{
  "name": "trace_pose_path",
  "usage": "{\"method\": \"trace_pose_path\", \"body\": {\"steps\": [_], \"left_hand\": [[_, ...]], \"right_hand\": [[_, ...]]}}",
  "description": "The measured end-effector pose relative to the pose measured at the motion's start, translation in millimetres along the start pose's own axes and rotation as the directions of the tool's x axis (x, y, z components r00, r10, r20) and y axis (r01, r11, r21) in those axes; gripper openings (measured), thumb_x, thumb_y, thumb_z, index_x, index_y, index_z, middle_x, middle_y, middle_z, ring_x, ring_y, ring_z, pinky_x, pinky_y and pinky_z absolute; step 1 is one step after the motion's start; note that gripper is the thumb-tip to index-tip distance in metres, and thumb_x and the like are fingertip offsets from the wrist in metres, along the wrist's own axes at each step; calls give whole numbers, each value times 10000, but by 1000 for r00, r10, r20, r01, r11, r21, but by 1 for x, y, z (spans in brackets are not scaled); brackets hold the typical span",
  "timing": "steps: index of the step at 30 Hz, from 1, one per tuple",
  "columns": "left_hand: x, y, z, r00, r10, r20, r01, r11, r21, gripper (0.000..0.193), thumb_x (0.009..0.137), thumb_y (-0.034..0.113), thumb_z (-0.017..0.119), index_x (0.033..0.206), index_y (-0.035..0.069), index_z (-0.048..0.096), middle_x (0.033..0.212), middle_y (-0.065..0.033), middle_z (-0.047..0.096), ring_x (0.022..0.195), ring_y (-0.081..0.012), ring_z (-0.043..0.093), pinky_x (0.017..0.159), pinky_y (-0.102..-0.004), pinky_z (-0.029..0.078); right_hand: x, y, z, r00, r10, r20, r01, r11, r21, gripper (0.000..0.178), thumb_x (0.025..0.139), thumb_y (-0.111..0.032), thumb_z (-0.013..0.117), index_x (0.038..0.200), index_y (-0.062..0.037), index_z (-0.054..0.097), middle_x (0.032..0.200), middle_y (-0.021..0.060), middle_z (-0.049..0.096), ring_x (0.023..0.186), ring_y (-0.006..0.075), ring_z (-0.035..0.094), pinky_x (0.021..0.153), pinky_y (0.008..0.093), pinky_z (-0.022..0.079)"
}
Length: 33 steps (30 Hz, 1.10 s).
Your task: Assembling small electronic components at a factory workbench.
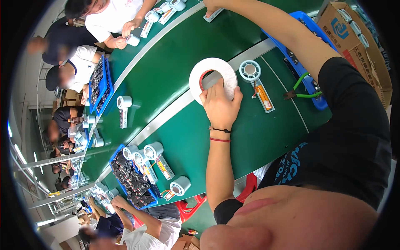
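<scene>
My left hand is closed on a wide roll of white tape, its fingers hooked into the core. The roll rests over the metal strip between the green work surface and the belt. At the top edge, my right hand is closed at a handheld fan; only its pale handle shows, and some of my fingers are cut off by the frame. Beside the tape roll lies another handheld fan, its handle casing open over an orange-yellow battery and wires.
Green-handled cutters lean on a blue tray at right, beside a cardboard box. Several fans surround a blue tray of dark parts at lower left. Another fan lies on the green belt. Co-workers sit nearby.
</scene>
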<state>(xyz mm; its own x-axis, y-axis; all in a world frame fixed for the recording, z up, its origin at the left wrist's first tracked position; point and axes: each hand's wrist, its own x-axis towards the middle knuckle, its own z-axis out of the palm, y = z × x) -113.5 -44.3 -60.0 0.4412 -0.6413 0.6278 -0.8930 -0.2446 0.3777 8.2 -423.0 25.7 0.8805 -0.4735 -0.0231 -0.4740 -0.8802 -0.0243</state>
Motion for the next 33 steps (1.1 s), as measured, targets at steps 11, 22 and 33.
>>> {"method": "trace_pose_path", "body": {"steps": [11,22,33], "left_hand": [[-2,0,-4,1000,-24,12,24,1000,-1,445,789,257,783,1106,-32,663,855,-133,684,824,-280,650,921,-403,428],[-8,0,-13,996,-84,26,84,996,-13,455,792,264,785,1118,-29,665,867,-122,685,830,-274,638,925,-405,421],[-13,-4,-16,992,-117,55,115,993,32,465,789,273,786,1125,-26,665,870,-115,677,820,-268,628,910,-395,421]], "right_hand": [[21,-32,18,999,0,53,4,997,-82,547,724,-505,858,1040,-65,786,1046,104,770,935,299,733,806,437,580],[63,-65,14,945,-60,320,127,973,-191,604,749,-587,837,1108,-105,773,1110,70,754,996,294,707,840,451,556],[50,-101,6,890,-99,444,92,995,38,711,764,-431,840,1320,-51,612,1171,90,704,741,214,681,649,342,576]]}}
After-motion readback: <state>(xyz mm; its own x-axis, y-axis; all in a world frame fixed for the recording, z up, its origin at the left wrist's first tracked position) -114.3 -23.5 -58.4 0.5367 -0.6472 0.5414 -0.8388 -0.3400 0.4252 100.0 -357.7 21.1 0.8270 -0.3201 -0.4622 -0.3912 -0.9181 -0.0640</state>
